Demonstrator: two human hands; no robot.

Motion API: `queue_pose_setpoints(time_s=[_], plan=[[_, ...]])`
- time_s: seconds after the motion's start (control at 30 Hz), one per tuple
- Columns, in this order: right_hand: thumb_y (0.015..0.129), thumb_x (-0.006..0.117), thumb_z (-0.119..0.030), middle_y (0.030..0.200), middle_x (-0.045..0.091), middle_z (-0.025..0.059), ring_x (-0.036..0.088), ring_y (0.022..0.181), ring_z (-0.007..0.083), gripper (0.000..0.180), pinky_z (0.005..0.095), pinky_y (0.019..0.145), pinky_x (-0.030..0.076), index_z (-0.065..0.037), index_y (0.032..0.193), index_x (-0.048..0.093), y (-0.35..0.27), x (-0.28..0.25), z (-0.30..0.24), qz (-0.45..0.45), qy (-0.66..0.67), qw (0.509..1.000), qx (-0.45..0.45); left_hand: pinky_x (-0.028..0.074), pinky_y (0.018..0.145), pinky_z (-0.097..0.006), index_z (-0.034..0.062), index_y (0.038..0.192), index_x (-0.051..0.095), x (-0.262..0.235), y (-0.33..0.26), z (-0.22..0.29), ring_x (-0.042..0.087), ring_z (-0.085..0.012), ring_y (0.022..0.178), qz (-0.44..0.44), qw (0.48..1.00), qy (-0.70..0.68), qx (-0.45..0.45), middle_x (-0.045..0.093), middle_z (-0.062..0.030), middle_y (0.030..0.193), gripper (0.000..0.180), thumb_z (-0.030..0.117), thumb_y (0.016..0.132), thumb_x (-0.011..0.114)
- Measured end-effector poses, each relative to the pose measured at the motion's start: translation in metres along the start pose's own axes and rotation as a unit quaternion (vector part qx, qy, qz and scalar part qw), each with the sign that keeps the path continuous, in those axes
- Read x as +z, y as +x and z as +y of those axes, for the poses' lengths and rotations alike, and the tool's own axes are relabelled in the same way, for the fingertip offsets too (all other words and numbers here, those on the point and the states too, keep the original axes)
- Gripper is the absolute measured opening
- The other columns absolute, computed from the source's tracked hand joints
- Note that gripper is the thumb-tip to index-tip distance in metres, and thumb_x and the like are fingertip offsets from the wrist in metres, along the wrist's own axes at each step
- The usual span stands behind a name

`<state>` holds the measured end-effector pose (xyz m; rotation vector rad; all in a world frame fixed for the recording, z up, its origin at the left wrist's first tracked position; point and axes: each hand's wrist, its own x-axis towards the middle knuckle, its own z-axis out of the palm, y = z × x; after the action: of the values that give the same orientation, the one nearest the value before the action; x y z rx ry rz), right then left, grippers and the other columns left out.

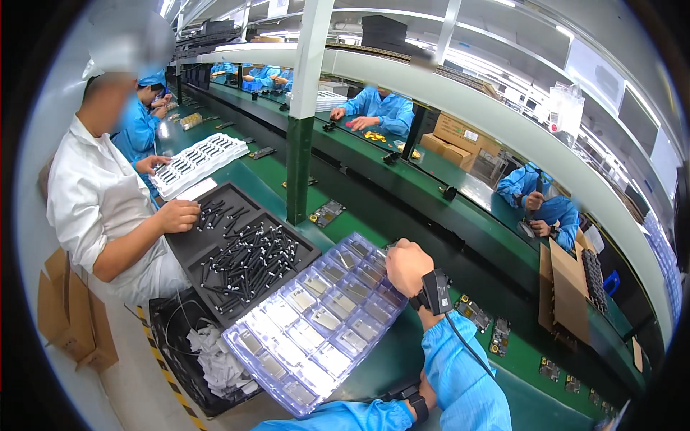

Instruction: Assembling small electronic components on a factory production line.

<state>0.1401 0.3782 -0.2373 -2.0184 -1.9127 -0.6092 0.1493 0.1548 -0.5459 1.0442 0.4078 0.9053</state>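
My right hand [408,267] is closed at the far right edge of a clear plastic tray [293,394]. Its knuckles face up, and whatever its fingers grip is hidden. The tray lies in front of me, its pockets holding flat silvery metal plates [325,318]. A dark device with a cable [435,291] is strapped to my right wrist. My left forearm comes in low, with a black band [415,404] round the wrist. Only a bit of skin of my left hand [429,390] shows; my right sleeve covers its fingers.
Left of the tray, a black tray [188,246] holds many small black rods; a co-worker's hand [178,216] reaches to it. A white tray [228,152] stands beyond. Circuit boards [473,313] lie along the green line at right. A post [300,144] rises ahead; a waste bin [172,316] stands lower left.
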Motion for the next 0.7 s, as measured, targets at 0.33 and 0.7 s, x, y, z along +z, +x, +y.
queue_pose_setpoints(time_s=[0.33,0.7], plan=[[0.085,0.073,-0.01,0.09,0.073,0.0168,0.071,0.079,0.0342,0.009,0.0391,0.07,0.058,-0.003,0.091,0.076,-0.207,-0.116,0.05,0.032,0.17,0.977,0.122,0.053,0.06,-0.026,0.0029,0.126,0.05,0.023,0.007,0.195,0.058,-0.0116,0.081,0.022,0.991,-0.037,-0.126,0.057,-0.0084,0.11,0.025,0.015,0.105,0.048],[0.079,0.078,-0.007,0.102,0.074,0.0126,0.069,0.092,0.0332,0.018,0.0416,0.082,0.056,-0.004,0.096,0.073,-0.41,-0.121,0.071,0.03,0.076,0.982,0.171,0.057,0.064,-0.031,0.0018,0.122,0.055,0.015,0.011,0.168,0.063,-0.0152,0.091,-0.15,0.948,0.266,0.085,0.057,-0.0095,0.112,0.027,0.014,0.099,0.062]])
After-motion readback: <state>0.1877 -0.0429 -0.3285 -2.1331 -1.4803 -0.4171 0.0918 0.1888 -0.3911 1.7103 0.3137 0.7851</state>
